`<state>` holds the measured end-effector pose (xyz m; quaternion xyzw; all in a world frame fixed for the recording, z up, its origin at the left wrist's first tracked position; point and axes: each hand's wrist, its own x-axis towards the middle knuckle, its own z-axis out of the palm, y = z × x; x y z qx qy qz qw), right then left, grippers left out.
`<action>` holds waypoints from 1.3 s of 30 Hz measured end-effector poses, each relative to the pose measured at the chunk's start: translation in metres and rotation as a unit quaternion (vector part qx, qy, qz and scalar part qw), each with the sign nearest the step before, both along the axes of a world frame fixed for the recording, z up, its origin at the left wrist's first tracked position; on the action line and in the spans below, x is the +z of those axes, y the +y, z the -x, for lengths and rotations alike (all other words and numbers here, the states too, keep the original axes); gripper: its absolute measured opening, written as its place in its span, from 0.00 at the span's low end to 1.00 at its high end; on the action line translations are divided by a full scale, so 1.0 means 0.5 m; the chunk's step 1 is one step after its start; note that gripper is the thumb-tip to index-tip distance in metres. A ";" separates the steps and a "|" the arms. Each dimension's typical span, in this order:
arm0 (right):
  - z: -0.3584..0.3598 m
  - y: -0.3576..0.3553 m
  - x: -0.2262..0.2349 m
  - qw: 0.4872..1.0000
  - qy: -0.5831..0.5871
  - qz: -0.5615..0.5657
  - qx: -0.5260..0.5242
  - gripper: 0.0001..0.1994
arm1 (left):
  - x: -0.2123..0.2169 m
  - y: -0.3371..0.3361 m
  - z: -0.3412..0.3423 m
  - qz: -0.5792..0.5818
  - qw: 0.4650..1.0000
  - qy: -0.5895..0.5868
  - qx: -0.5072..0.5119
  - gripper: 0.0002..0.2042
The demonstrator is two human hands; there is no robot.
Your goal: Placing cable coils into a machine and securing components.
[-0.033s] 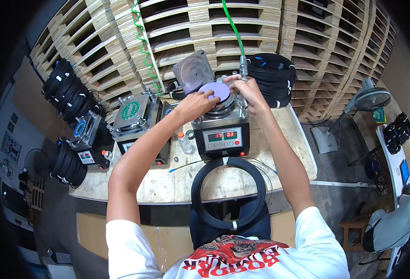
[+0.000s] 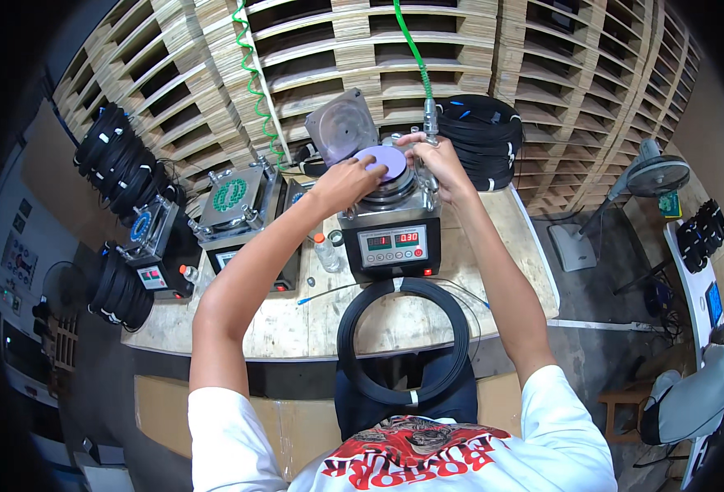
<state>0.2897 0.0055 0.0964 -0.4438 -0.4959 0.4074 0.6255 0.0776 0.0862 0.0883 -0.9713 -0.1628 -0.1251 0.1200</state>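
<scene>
A thin purple disc (image 2: 387,159) sits over the round dark platen (image 2: 393,193) on top of a metal bench machine (image 2: 395,234) with a red-lit display. My left hand (image 2: 349,184) comes at the disc from the left, its fingers bent over the disc's near-left part. At the far right edge, my right hand (image 2: 436,160) has thumb and fingertips closed on the rim, close beside a metal post. Behind the disc leans a clear square plate (image 2: 344,129). A coil of black cable (image 2: 348,336) lies against the machine's front and hangs past the table edge.
To the left stand two similar machines, one with a green ring (image 2: 230,195), one with a blue ring (image 2: 141,226). An orange-capped bottle (image 2: 326,254) is beside my machine. Black cable coils (image 2: 481,148) are stacked behind right. A green hose (image 2: 411,45) hangs above; wooden pallets (image 2: 354,53) wall the back.
The red digits on the machine's display have changed. My left fingers have shifted very slightly on the disc; my right hand stays in place.
</scene>
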 end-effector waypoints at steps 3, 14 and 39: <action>-0.004 -0.003 -0.003 1.000 0.004 -0.001 0.002 0.13 | 0.017 0.004 -0.018 0.051 0.997 0.028 0.058 0.18; 0.001 0.006 -0.006 1.000 -0.002 -0.010 0.011 0.12 | 0.006 0.019 -0.029 -0.106 0.992 0.047 0.051 0.19; 0.135 0.032 -0.065 0.975 0.189 -0.106 -0.041 0.09 | 0.000 -0.098 -0.014 0.004 0.927 -0.277 0.253 0.30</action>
